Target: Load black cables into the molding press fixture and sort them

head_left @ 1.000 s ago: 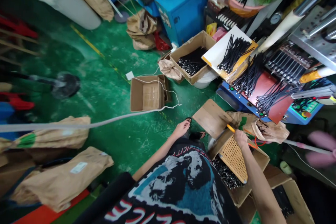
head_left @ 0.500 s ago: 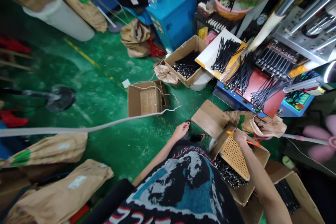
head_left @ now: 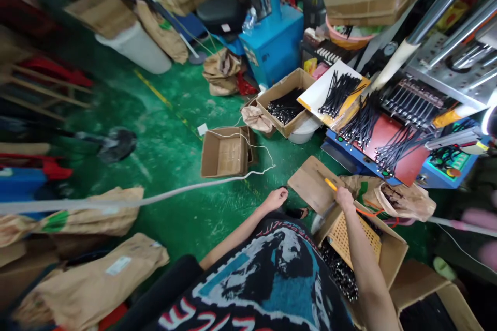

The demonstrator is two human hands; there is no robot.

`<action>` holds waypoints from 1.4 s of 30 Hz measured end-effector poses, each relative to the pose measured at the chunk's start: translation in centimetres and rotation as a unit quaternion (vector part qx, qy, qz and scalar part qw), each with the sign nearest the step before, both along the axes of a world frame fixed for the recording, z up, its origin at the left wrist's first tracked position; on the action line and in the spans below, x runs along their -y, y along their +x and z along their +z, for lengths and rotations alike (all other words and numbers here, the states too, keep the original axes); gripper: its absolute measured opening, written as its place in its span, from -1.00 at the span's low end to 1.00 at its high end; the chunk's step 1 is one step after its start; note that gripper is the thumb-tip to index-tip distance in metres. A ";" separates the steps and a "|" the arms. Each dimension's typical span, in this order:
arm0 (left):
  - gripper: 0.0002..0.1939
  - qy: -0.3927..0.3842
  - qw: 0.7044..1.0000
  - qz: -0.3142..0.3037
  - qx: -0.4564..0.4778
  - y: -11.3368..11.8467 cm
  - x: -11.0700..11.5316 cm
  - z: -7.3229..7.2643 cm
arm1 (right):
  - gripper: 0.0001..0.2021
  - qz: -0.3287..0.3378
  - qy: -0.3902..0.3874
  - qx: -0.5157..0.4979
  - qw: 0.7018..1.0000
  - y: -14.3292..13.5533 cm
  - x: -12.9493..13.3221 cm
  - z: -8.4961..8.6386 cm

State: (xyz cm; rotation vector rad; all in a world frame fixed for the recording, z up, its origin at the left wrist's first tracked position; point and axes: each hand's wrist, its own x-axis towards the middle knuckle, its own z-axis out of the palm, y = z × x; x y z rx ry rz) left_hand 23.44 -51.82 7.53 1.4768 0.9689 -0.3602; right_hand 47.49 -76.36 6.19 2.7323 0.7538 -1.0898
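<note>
Yellow and perforated, the basket (head_left: 338,235) lay in the carton (head_left: 393,251) under your right forearm (head_left: 361,253), your right hand (head_left: 344,199) gripped a yellow-handled tool (head_left: 330,184), your left hand (head_left: 278,198) hung released, loosely curled, and beyond stood an open box (head_left: 227,154), then the blue cabinet (head_left: 277,44)

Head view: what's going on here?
A person stands over an open box. The right hand grips a yellow tool above it. The left hand is held out over the green floor, with nothing visible in it. A yellow basket sits in the box, beside a heap of black parts.
</note>
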 end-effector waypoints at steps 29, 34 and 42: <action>-0.62 -0.210 0.919 0.286 0.172 2.7 -4.7 4.5 | -0.49 -0.018 0.338 -0.126 0.933 -8.4 8.0 10.3; -0.64 -0.177 0.928 0.282 0.168 2.7 -5.1 4.2 | -0.50 -0.035 0.350 -0.130 0.927 -8.1 7.6 10.6; -0.67 -0.154 0.958 0.171 0.174 1.9 -2.2 5.9 | -0.51 -0.165 0.418 -0.047 0.892 -7.4 6.3 9.8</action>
